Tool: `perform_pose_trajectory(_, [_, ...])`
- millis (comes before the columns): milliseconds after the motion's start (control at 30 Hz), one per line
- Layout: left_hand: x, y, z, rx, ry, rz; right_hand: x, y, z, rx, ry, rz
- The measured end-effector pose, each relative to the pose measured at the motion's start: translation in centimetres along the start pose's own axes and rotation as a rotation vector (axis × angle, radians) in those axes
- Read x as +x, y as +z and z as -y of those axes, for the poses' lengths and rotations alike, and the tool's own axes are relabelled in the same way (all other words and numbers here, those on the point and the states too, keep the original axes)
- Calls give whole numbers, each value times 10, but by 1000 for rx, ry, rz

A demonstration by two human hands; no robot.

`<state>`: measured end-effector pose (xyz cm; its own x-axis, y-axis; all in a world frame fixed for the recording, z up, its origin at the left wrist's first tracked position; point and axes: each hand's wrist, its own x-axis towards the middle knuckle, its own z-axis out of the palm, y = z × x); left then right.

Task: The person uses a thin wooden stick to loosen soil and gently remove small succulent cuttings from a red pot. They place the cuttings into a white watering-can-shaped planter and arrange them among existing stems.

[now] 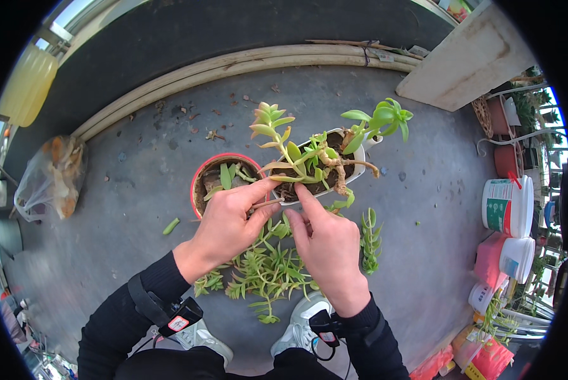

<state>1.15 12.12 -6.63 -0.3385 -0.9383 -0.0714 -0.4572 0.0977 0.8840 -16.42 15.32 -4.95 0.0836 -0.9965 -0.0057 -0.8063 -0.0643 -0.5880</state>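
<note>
A white rectangular pot (362, 166) with soil stands in front of me, planted with succulents (291, 149) and a thick, bent woody stem (339, 168). My left hand (228, 218) pinches a thin brown stick (267, 204) between thumb and fingers, its index fingertip at the pot's near left corner. Beside it, my right hand (329, 244) reaches its index finger to the soil at the near rim; thumb and index are apart, and no object shows between them. Just left of the white pot, a round red-rimmed pot (215, 158) holds soil and a few leafy pieces.
Cut succulent stems (268, 272) lie piled on the grey floor below my hands, with one separate sprig (370, 240) to the right. A clear plastic bag (52, 177) sits at far left. White buckets (518, 209) line the right side. Pale poles (233, 61) run along the back wall.
</note>
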Motion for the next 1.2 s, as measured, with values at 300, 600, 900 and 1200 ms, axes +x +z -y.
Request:
perform_pose_trajectory(300, [6,-4,-4,-41,37,49,7,6,-8,449,185,81])
perform_pose_trajectory(600, [14,-10,-4,-20,106,139,23,-22,2,328,270,405])
perform_pose_trajectory(900, [17,-11,-6,-13,86,170,24,-19,7,599,406,407])
perform_pose_trajectory(1200, [11,-18,-15,-83,14,153,13,-14,8,612,245,271])
